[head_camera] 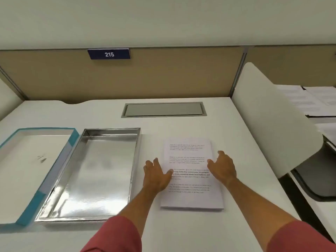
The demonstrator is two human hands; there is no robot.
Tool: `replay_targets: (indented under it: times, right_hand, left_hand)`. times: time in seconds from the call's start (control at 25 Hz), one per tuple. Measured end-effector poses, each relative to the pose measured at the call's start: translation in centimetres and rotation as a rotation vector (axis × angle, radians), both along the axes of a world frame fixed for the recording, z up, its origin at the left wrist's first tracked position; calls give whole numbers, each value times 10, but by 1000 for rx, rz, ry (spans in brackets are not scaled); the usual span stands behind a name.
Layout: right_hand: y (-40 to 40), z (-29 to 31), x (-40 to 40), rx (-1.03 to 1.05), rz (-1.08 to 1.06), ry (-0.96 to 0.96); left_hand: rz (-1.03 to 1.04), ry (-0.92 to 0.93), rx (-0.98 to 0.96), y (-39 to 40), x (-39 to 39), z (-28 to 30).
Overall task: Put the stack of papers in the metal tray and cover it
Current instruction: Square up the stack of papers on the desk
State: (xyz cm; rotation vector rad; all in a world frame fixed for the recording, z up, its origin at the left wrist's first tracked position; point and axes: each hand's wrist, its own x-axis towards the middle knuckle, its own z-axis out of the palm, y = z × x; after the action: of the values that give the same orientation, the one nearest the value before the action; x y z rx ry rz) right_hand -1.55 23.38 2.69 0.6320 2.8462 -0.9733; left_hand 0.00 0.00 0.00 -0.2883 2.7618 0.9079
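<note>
A stack of printed white papers [192, 197] lies flat on the white desk, right of centre. My left hand [157, 174] hovers over its left edge with fingers spread, thumb over the page. My right hand [222, 165] is at the stack's right edge, fingers apart, holding nothing. A shiny rectangular metal tray [135, 160] sits empty to the left of the papers. Further left lies a blue-edged lid [36, 199], open side up, its right side resting against the tray.
A grey cable hatch [163, 109] is set into the desk behind the tray. A tan partition with a "215" label [109, 54] stands at the back. A white side divider [276, 120] rises on the right, with more papers [312, 100] beyond it.
</note>
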Motion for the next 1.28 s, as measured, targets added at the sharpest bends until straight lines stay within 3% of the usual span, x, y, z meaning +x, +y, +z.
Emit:
replay_targets:
  times: [0.24, 0.44, 0.68, 0.92, 1.16, 1.28]
  right_hand:
    - [-4, -23, 6, -145, -135, -168]
    - [-2, -22, -3, -238, -170, -161]
    - [-1, -22, -11, -430, -255, -183]
    - [-2, -24, -14, -331, -202, -183]
    - [2, -24, -16, -449, -210, -151]
    - [7, -24, -18, -545, -224, -150]
  left_hand:
    - [68, -93, 68, 12, -5, -7]
    - [138, -164, 13, 28, -8, -2]
    - [282, -231, 154, 19, -23, -4]
    - [280, -261, 246, 19, -28, -6]
    - [270, -199, 171, 22, -25, -4]
    - [306, -201, 343, 18, -27, -6]
